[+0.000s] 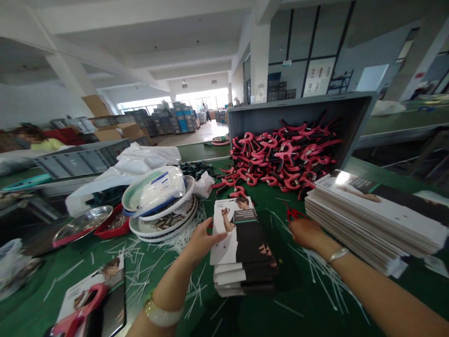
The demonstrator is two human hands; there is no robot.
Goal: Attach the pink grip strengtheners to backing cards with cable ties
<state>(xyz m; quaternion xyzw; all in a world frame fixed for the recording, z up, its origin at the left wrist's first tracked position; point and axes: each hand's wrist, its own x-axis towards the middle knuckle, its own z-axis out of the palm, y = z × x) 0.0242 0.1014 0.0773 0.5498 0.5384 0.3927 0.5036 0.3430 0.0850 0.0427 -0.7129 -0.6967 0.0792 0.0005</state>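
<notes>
In front of me a stack of printed cards [224,276] lies on the green table. My left hand [201,241] is at the left edge of the top card [224,243]. Its thumb presses on the face, and the fingers are partly hidden behind the edge. Right of the stack, my right hand [308,232] is closed around a small red tool [293,214] with looped handles, mostly covered by the fingers. At lower left, a pink-and-black hand grip [79,313] rests on another printed card [114,299]. White plastic ties [326,281] are scattered about.
A grey crate [298,100] on its side spills pink-and-black hand grips [287,154]. A taller card stack [354,229] stands right. White basins [164,224] with metal parts, a red tray [112,227] and a steel bowl [84,222] sit left. A person [45,142] is far left.
</notes>
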